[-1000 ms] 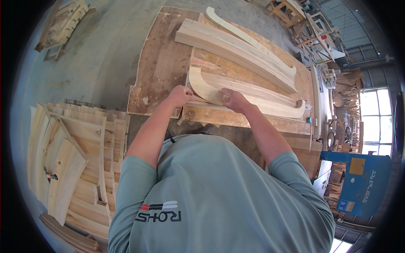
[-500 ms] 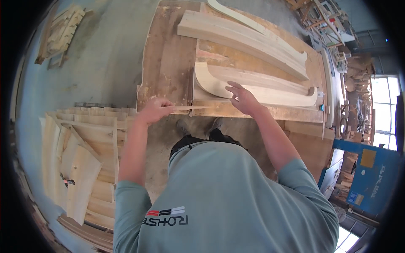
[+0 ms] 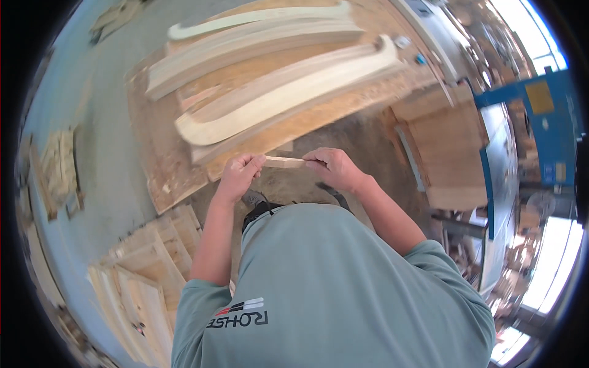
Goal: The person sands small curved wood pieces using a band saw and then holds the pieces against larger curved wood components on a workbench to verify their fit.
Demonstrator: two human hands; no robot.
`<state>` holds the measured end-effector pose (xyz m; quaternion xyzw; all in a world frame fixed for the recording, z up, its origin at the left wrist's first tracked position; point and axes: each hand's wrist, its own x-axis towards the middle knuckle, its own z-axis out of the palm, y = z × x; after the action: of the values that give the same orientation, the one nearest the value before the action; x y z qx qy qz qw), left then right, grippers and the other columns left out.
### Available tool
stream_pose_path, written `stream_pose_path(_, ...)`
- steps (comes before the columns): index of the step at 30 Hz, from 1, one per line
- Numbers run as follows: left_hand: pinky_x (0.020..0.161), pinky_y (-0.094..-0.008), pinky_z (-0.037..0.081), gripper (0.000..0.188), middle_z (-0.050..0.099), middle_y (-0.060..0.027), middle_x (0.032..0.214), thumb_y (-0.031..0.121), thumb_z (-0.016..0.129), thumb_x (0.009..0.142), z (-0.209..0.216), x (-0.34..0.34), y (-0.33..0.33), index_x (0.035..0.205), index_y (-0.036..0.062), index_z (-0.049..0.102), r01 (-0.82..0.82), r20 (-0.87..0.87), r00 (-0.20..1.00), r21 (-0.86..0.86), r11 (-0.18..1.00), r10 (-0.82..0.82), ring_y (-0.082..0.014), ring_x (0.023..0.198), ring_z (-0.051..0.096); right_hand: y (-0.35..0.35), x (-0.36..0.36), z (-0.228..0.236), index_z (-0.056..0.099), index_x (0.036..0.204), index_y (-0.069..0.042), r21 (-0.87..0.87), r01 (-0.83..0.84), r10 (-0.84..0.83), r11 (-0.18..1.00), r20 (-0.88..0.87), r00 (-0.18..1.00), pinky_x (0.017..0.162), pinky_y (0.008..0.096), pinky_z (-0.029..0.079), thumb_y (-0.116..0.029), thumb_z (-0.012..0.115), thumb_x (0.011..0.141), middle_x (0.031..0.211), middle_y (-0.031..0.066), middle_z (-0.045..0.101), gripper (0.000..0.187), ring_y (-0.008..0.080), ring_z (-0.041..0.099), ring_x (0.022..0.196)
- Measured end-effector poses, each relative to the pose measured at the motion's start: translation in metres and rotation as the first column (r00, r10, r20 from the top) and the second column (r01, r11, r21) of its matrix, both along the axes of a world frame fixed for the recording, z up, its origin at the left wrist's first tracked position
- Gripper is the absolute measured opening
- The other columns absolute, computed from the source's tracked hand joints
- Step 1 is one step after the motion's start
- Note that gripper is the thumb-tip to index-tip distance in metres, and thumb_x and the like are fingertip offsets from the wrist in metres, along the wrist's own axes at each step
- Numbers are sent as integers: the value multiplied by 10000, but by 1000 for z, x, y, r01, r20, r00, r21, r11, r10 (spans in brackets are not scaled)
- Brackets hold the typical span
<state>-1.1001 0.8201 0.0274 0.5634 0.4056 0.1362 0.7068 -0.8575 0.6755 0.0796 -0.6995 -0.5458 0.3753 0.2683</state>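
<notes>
Left hand [image 3: 239, 176] pinching 9 o'clock end of short wood strip [image 3: 284, 162], right hand [image 3: 335, 168] pinching 3 o'clock end — strip near view centre. Tabletop [image 3: 147, 162] beyond, toward 12 o'clock — carrying curved wood pieces [image 3: 294, 91].

A scuffed brown wooden worktop [image 3: 156, 153], with a reddish patch [image 3: 197, 99] toward its left end. Three long pieces of pale wood lie lengthwise on it, roughly side by side. Along the far edge is a slim strip [image 3: 257, 19] with curled ends. Next comes a thick beam [image 3: 245, 56]. Closest to the near edge is a wider curved piece [image 3: 282, 101], hooked at its right end. By the right edge sit a small whitish object [image 3: 402, 42] and a small teal one [image 3: 420, 59], both blurred.
</notes>
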Motion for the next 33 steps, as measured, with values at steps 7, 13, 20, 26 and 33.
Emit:
stream_pose_path(7,619,-227,449,277,617,-1,777,283,706,956,4,199,-108,1030,18,686,180,123,976,20,983,-181,-65,687,553,-176,109,-8,716,1087,8,0,495,-484,869,-215,848,733,298,539,-164,663,962,908,89,716,219,132,639,790)
stream_pose_path(13,626,-242,479,178,651,-36,836,172,647,972,-5,332,-213,1014,0,663,479,129,876,-113,870,-465,-92,693,580,-317,152,-11,715,1094,4,-37,728,-710,685,-260,655,831,347,550,-223,666,958,977,143,741,269,199,693,893)
stream_pose_path(20,625,-253,520,139,656,-36,812,172,647,993,-42,483,-312,987,33,647,778,131,605,-311,547,-786,-108,695,608,-427,181,-30,714,1121,-8,-97,907,-886,409,-279,370,816,343,537,-283,665,959,997,146,728,323,199,682,898)
stream_pose_path(26,635,-261,527,176,646,-43,838,207,668,997,-67,633,-396,1029,36,643,867,184,385,-407,287,-904,-120,704,610,-483,258,-35,666,1256,-30,-181,973,-939,145,-334,78,833,318,522,-279,651,981,1015,86,727,371,137,646,912)
stream_pose_path(33,608,-247,463,172,597,5,787,165,615,985,-46,813,-504,947,6,669,956,251,35,-289,-40,-967,-104,684,558,-540,374,-20,632,1295,-30,0,1000,-971,0,-238,0,862,369,522,-317,569,993,1049,138,718,421,205,662,937)
